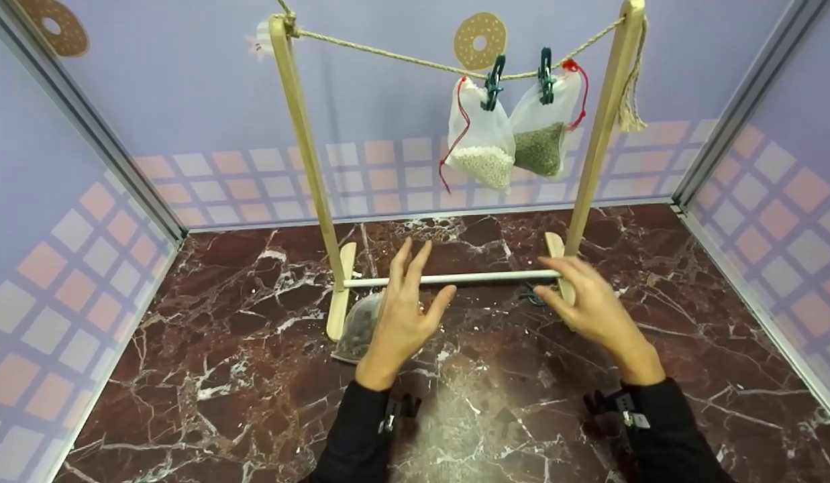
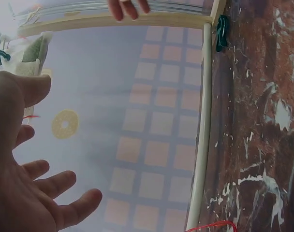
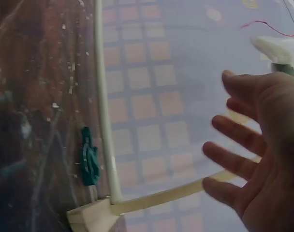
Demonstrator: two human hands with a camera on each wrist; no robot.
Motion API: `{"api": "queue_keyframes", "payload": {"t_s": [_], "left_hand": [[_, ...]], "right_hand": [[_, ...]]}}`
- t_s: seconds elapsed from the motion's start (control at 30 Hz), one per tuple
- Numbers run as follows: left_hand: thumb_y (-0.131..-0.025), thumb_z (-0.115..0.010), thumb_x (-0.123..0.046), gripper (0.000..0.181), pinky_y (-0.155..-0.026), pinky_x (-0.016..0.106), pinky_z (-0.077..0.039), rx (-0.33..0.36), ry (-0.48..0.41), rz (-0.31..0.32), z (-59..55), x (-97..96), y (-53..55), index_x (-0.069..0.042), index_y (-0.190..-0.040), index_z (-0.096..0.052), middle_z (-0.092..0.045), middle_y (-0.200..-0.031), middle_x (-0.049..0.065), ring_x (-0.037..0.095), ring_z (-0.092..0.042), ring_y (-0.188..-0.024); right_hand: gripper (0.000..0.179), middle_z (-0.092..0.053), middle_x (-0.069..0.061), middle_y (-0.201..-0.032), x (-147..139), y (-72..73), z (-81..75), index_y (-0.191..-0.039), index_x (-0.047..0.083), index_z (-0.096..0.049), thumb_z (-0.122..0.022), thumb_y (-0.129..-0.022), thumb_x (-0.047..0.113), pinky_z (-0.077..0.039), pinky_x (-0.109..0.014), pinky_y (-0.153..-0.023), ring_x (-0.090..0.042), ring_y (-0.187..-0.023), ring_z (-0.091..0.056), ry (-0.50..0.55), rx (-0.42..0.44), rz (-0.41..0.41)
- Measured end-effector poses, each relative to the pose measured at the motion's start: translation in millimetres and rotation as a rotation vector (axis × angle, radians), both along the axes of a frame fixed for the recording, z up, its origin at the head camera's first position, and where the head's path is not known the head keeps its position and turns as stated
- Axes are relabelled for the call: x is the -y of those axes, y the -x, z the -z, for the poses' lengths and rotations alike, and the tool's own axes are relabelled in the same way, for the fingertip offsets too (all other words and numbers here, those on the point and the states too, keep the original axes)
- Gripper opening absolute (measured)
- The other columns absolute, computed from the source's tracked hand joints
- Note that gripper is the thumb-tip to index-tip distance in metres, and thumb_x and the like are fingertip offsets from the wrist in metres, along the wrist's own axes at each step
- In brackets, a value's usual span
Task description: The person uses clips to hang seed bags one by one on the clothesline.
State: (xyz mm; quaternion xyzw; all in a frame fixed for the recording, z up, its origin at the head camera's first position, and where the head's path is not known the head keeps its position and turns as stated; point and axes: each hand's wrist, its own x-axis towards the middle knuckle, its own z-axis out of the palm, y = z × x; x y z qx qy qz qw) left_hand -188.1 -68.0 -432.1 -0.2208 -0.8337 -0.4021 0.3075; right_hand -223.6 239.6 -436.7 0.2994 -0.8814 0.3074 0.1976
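Observation:
My left hand (image 1: 402, 320), fingers spread and holding nothing, overlaps a mesh bag with dark contents (image 1: 356, 330) lying on the dark marbled surface by the frame's left foot. Part of that bag is hidden behind the hand; a red cord (image 2: 217, 224) shows in the left wrist view. My right hand (image 1: 594, 307), also relaxed and holding nothing, is at the right post's base. Beside it, a green clothespin (image 3: 90, 162) lies near the white rod (image 1: 488, 277). Overhead, two clothespins (image 1: 493, 84) hold a bag of white grains (image 1: 482, 163) and a bag of greenish contents (image 1: 541, 149) on the rope (image 1: 388, 52).
The rope runs between a left wooden post (image 1: 304, 147) and a right wooden post (image 1: 601, 144), each on a wooden foot. Behind stands a lilac wall (image 1: 388, 107) with square patterns; side panels close in the left and right. A rope tassel (image 1: 631, 107) hangs by the right post.

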Motion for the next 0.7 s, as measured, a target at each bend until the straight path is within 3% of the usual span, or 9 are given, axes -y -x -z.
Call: {"api": "queue_keyframes", "payload": {"t_s": [0.1, 0.17, 0.33, 0.47, 0.57, 0.7], "left_hand": [[-0.097, -0.068, -0.033, 0.070, -0.109, 0.063, -0.037, 0.062, 0.050, -0.006, 5.0, 2.1, -2.9, -0.004, -0.153, -0.038, -0.024, -0.159, 0.029, 0.046, -0.040, -0.138], [-0.098, -0.067, -0.034, 0.070, -0.108, 0.063, -0.038, 0.110, 0.104, -0.013, 8.1, 2.1, -4.8, -0.005, -0.154, -0.038, -0.023, -0.160, 0.029, 0.046, -0.043, -0.136], [-0.099, -0.065, -0.036, 0.069, -0.105, 0.061, -0.042, 0.215, 0.191, -0.016, 14.4, -2.7, -6.6, -0.008, -0.156, -0.036, -0.018, -0.163, 0.025, 0.046, -0.049, -0.130], [-0.102, -0.061, -0.034, 0.066, -0.092, 0.052, -0.054, 0.251, 0.225, -0.006, 18.3, -7.9, -5.9, -0.008, -0.157, -0.035, -0.014, -0.163, 0.026, 0.034, -0.064, -0.100], [-0.103, -0.059, -0.032, 0.062, -0.079, 0.043, -0.057, 0.255, 0.245, 0.008, 19.3, -10.1, -5.1, -0.006, -0.155, -0.038, -0.014, -0.163, 0.028, 0.023, -0.061, -0.076], [-0.103, -0.059, -0.031, 0.058, -0.080, 0.043, -0.057, 0.247, 0.261, 0.022, 19.6, -11.6, -3.9, -0.003, -0.152, -0.042, -0.014, -0.162, 0.028, 0.025, -0.063, -0.081]], "right_hand": [[0.060, -0.052, -0.025, -0.143, 4, -1.5, 11.0, -0.145, -0.002, -0.050, -0.071, -0.096, 0.027, -0.037, -0.061, -0.110, -0.045, -0.130, -0.050, -0.132, 0.162, 0.021], [0.060, -0.050, -0.027, -0.144, 9, -2.4, 17.9, -0.144, -0.004, -0.051, -0.070, -0.097, 0.027, -0.037, -0.062, -0.110, -0.046, -0.130, -0.049, -0.203, 0.212, 0.033], [0.054, -0.055, -0.031, -0.138, 15, 0.5, 28.9, -0.138, -0.009, -0.056, -0.072, -0.096, 0.020, -0.042, -0.059, -0.107, -0.048, -0.127, -0.052, -0.291, 0.184, 0.054], [0.052, -0.048, -0.037, -0.141, 10, -0.7, 31.2, -0.138, -0.014, -0.052, -0.068, -0.098, 0.014, -0.039, -0.061, -0.108, -0.053, -0.131, -0.046, -0.382, 0.247, 0.049], [0.047, -0.050, -0.037, -0.138, 8, -1.3, 33.6, -0.135, -0.014, -0.054, -0.068, -0.097, 0.010, -0.041, -0.060, -0.106, -0.051, -0.128, -0.049, -0.425, 0.265, 0.026], [0.049, -0.052, -0.039, -0.132, 7, 0.1, 37.2, -0.133, -0.014, -0.056, -0.073, -0.091, 0.005, -0.042, -0.061, -0.104, -0.053, -0.123, -0.050, -0.392, 0.213, 0.020]]}}
